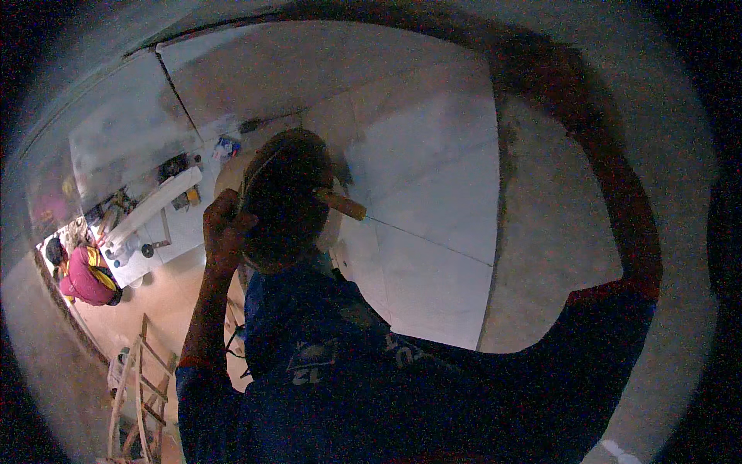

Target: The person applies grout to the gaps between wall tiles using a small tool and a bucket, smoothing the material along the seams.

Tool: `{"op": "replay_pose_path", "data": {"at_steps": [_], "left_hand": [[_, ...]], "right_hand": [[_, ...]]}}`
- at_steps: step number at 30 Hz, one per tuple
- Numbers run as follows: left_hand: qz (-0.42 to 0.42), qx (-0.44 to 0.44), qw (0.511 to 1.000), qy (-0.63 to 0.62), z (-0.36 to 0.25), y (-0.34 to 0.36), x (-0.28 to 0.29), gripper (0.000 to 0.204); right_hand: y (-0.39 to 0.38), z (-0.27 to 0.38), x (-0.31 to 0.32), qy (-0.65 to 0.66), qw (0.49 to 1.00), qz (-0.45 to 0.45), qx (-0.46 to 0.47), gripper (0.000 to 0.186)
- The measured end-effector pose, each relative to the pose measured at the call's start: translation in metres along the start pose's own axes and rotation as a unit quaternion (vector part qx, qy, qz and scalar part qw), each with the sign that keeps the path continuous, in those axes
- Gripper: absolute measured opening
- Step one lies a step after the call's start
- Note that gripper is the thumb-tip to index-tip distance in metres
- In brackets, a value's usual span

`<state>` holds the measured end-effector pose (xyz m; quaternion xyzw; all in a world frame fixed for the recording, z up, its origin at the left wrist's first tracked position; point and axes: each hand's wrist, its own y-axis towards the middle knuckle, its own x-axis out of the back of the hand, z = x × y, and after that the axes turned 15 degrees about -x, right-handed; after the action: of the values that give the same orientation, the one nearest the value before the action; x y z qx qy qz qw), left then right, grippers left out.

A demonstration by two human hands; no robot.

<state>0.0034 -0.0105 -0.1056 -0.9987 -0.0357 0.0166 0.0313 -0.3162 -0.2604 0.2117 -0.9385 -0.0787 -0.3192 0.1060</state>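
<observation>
My left hand (222, 224) is closed on the rim of a round, dark bowl (286, 197), its thumb over the edge. The bowl's inside is too dark to make out. A short wooden handle (342, 206) of some tool juts over the bowl's right side; the tool's other end is lost in the dark. My right arm is raised far to the upper right, and my right hand (568, 85) is up against the shadowed edge of the wall. Its fingers are lost in the dark, so what it touches or holds does not show.
Large pale panels (433, 201) with a thin dark line run beside me. Below left, a wooden ladder (144, 387) stands on the tan floor. A person (86, 274) in a dark red top works beside a white surface (185, 232) with tools and a long white strip.
</observation>
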Motion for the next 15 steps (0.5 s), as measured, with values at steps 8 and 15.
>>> {"op": "replay_pose_path", "data": {"at_steps": [8, 15], "left_hand": [[-0.022, 0.053, 0.998, 0.003, -0.016, 0.003, 0.002, 0.02], [-0.023, 0.049, 0.998, -0.02, -0.014, 0.002, 0.002, 0.021]], "right_hand": [[0.005, 0.014, -0.014, -0.021, 0.999, 0.015, 0.018, 0.039], [0.001, 0.014, -0.017, -0.032, 0.999, 0.016, 0.019, 0.04]]}}
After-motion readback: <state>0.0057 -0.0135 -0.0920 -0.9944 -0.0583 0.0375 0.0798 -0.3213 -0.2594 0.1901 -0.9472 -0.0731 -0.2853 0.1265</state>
